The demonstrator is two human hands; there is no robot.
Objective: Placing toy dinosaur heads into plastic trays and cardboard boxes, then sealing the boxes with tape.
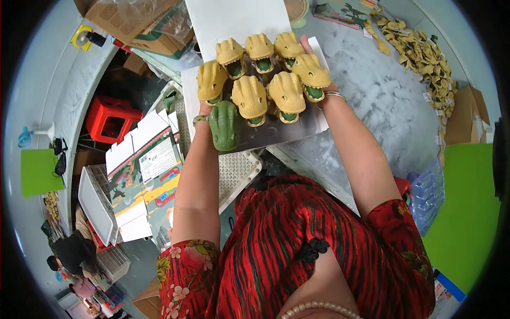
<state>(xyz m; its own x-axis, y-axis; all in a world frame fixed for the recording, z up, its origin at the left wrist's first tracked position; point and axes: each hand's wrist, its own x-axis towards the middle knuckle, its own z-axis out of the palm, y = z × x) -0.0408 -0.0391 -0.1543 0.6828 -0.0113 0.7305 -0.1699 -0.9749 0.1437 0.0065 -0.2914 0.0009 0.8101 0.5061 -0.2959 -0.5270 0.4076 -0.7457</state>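
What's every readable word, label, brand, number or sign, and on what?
None clear enough to quote.
White rectangular label on colourful printed cardboard: too small.
Red-and-blue patches there: blurred.
Flat dinosaur-printed box, top: too blurred.
Yellow ridged dinosaur heads: no lettering visible.

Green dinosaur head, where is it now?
In the head view, the green dinosaur head is left of centre, beside the left wrist, just below one yellow dinosaur head and left of another.

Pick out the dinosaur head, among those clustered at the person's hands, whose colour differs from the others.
The green head, lowest in the cluster as pictured; its green top sets it apart from the seven yellow heads.
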